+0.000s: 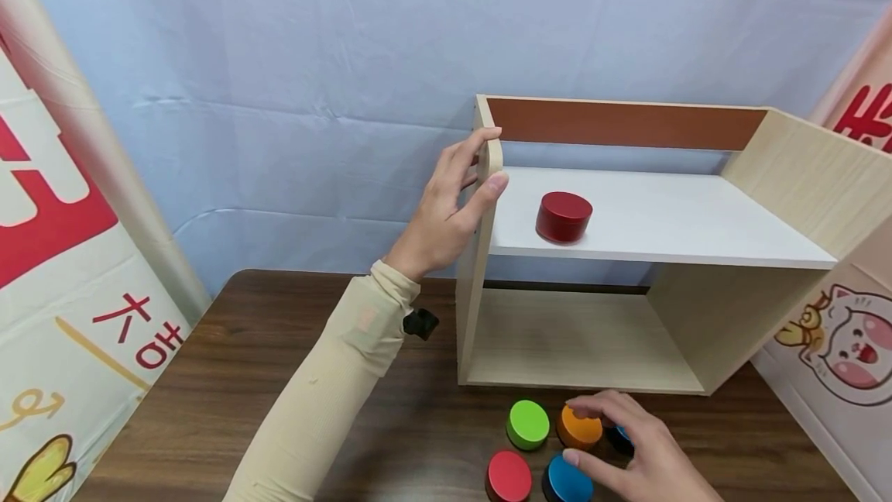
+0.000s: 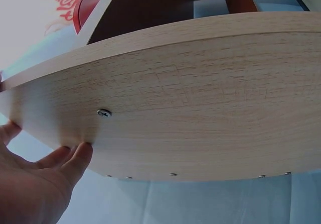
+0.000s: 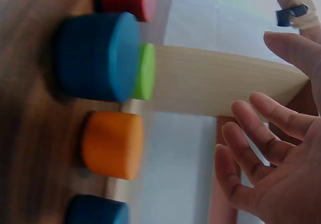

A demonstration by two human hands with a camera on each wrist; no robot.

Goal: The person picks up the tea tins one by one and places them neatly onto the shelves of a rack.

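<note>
Your left hand [image 1: 446,208] has its grip on the upper front corner of the left side panel of the wooden shelf unit [image 1: 801,169]: fingers wrapped over the outer face and top edge, thumb pressed against the panel's front edge. The left wrist view confirms the fingertips [image 2: 75,156] lying flat on the outer face of that panel, just below a screw head [image 2: 104,113].

Your right hand [image 1: 644,452] holds nothing. Its fingers are relaxed and spread, hovering low over a cluster of round pucks on the worktop [image 1: 230,378]; the fingertips sit at the orange puck [image 1: 578,428], and whether they touch it cannot be told. The right wrist view shows the fingers [image 3: 261,156] open and standing clear of the pucks.

The cluster lies in front of the shelf unit's lower compartment: green puck [image 1: 527,424] to the left of the orange one, red puck [image 1: 508,476] and blue puck [image 1: 567,480] nearer to you, and a further blue puck [image 1: 620,437] largely hidden under your right hand.

A dark red puck [image 1: 563,217] stands upright on the white upper shelf [image 1: 697,215], towards its left end and near your left hand.
</note>
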